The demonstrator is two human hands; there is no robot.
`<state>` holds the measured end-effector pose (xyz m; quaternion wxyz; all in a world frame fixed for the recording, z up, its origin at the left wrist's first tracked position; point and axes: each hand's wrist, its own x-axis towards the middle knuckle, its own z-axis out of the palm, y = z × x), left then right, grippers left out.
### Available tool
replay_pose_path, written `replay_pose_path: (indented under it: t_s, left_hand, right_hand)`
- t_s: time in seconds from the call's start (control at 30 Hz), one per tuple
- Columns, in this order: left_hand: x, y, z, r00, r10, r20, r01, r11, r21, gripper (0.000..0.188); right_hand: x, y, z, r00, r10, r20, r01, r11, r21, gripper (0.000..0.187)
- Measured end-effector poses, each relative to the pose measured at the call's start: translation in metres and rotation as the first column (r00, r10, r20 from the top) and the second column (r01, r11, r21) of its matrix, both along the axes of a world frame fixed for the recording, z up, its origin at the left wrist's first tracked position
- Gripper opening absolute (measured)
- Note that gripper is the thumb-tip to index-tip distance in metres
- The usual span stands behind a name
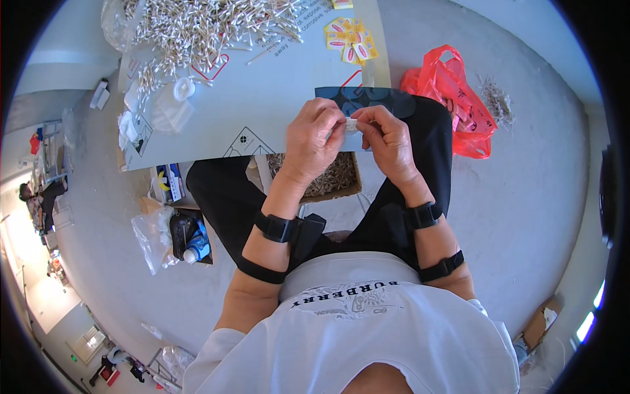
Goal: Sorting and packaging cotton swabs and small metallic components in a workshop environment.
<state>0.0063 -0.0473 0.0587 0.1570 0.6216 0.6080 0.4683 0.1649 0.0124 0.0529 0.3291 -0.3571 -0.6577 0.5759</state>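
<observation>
At left, a heap of thin, white-tipped cotton swabs (pixel 210 33) lies on the pale grey, flat-topped table (pixel 262 98). The bare left hand (pixel 316 136), fingers bent, pinches a small white object (pixel 351 124) at its fingertips. That object is between both hands, over the table near its edge. Beyond lie small yellow-and-white flat packets (pixel 352 41). The bare right hand (pixel 388 139) grips the object's other side, beside a dark, glossy sheet (pixel 387 100). Farther right rests a red plastic bag (pixel 476 121).
</observation>
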Motion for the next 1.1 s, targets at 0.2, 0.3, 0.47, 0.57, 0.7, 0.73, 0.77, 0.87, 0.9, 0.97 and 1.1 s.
replay_pose_path:
  t_s: [0.2, 0.3, 0.47, 0.57, 0.7, 0.73, 0.77, 0.87, 0.9, 0.97, 1.1]
  left_hand:
    - [-0.003, 0.009, 0.011, 0.940, -0.026, -0.341, 0.062, 0.994, 0.096, 0.021]
    - [-0.017, 0.000, 0.008, 0.922, -0.007, -0.388, 0.055, 0.992, 0.112, 0.021]
    - [-0.048, -0.026, -0.006, 0.720, 0.374, 0.585, 0.054, 0.810, -0.583, 0.030]
    - [-0.026, -0.023, 0.002, 0.360, 0.388, 0.848, 0.187, 0.861, -0.473, 0.045]
    - [-0.007, -0.018, 0.016, 0.278, 0.302, 0.912, 0.220, 0.904, -0.366, 0.032]
    - [-0.005, -0.019, 0.018, 0.347, 0.271, 0.898, 0.190, 0.917, -0.351, 0.029]
    - [-0.006, -0.019, 0.022, 0.339, 0.249, 0.907, 0.189, 0.927, -0.325, 0.030]
    - [0.007, -0.022, 0.039, 0.531, 0.163, 0.832, 0.092, 0.965, -0.247, 0.028]
    - [0.009, -0.023, 0.043, 0.531, 0.162, 0.832, 0.094, 0.964, -0.248, 0.028]
    - [0.012, -0.024, 0.051, 0.753, 0.054, 0.656, 0.080, 0.982, -0.173, 0.030]
    - [0.016, -0.027, 0.061, 0.849, -0.038, 0.527, 0.077, 0.996, -0.052, 0.030]
  right_hand:
    - [-0.002, -0.002, -0.001, 0.998, 0.002, 0.059, -0.007, 0.996, 0.087, 0.003]
    - [0.001, -0.004, 0.007, 0.999, -0.005, 0.044, 0.005, 1.000, 0.000, 0.003]
    - [0.005, -0.009, 0.019, 0.995, -0.008, -0.097, 0.016, 0.996, 0.083, 0.006]
    - [0.007, -0.017, 0.040, 0.986, 0.150, 0.074, -0.167, 0.864, 0.475, 0.011]
    - [0.015, -0.027, 0.037, 0.969, 0.208, 0.134, -0.245, 0.884, 0.399, 0.013]
    - [0.017, -0.027, 0.037, 0.985, 0.149, 0.084, -0.171, 0.896, 0.410, 0.015]
    - [0.017, -0.027, 0.038, 0.995, 0.089, 0.033, -0.095, 0.904, 0.417, 0.018]
    - [0.018, -0.024, 0.053, 0.998, -0.042, -0.037, 0.045, 0.996, 0.073, 0.027]
    - [0.016, -0.023, 0.056, 0.998, -0.053, -0.031, 0.056, 0.993, 0.101, 0.034]
    - [0.016, -0.022, 0.053, 1.000, -0.016, -0.021, 0.018, 0.995, 0.099, 0.033]
    - [0.013, -0.025, 0.060, 0.999, 0.033, -0.038, -0.032, 0.999, 0.043, 0.030]
